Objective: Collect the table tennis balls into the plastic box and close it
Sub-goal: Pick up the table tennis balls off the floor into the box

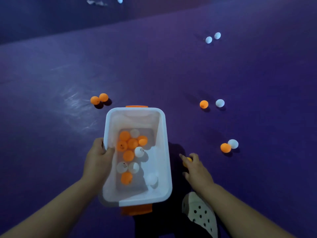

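Head view: my right hand (197, 170) curls around an orange ball (188, 160); the plastic box (167, 152) sits just left of that grip, my left hand (98, 157) clasping its left rim. Inside it lie more balls (128, 155), with loose balls (204, 104) beyond.

No legible text or labels.

Smooth purple-blue floor (223, 74) fills the view in dim light. A pale scuffed sheen patch (77, 102) lies near the left hand (98, 155) grip, ahead-left of it. Far ahead of the grip is a darker blue band (42, 18), wall or barrier unclear, its edge slanting up rightward. A small white crumpled scrap (96, 2) shows against it, well apart from the grip.
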A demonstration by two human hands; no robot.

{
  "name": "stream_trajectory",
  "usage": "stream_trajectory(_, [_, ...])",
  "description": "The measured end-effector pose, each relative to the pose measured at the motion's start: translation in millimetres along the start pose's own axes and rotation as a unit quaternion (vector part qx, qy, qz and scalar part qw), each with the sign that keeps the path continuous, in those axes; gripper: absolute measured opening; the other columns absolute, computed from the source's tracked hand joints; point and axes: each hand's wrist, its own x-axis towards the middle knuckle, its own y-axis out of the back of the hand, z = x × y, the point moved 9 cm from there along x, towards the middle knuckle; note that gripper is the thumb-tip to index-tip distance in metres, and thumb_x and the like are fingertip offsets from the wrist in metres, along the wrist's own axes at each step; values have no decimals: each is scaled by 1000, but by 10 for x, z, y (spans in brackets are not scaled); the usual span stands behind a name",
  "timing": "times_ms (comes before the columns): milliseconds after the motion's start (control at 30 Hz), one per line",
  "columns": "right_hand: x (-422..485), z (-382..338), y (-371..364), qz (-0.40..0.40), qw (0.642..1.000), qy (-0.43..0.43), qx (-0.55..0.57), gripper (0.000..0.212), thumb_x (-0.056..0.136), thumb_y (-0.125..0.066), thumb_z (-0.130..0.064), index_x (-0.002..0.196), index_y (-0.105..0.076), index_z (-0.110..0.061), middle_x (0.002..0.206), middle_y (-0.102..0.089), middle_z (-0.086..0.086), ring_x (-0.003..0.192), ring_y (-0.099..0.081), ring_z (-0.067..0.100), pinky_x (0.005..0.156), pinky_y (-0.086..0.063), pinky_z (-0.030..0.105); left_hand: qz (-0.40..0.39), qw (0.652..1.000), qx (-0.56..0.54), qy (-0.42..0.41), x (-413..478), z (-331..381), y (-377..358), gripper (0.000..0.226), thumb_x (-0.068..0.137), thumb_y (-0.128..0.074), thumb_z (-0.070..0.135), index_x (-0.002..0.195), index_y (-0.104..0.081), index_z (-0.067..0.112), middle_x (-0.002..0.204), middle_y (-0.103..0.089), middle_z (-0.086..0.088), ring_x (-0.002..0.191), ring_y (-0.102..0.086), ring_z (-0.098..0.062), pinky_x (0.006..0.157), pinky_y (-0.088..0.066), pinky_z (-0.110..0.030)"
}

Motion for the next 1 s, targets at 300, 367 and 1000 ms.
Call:
stream_trajectory(300, [-287,56,880,288,911,5,295,36,81,-68,-28,113,-55,-20,105,-55,-8,89,-54,9,71,-45,26,-37,999,-20,2,21,159,-507,18,89,-55,14,79,-49,28,78,-57,-1,71,-55,-21,66,-48,-41])
stream_trajectory(367, [-451,-118,1132,311,902,62,291,39,77,-63,-49,107,-56,-25,97,-57,-14,81,-53,3,65,-46,22,-50,998,-30,-1,-29,210,-669,18,90,-54,15,78,-48,27,75,-55,-1,67,-52,-18,58,-45,-36])
stream_trajectory(1000, [-97,1549,660,128,969,-195,85,61,94,-51,-24,146,-21,-31,104,-35,2,71,-50,21,59,-40,32,-41,989,128,-59,-69,396,-1132,14,96,-43,23,89,-43,10,74,-52,-4,67,-51,-24,52,-33,-32])
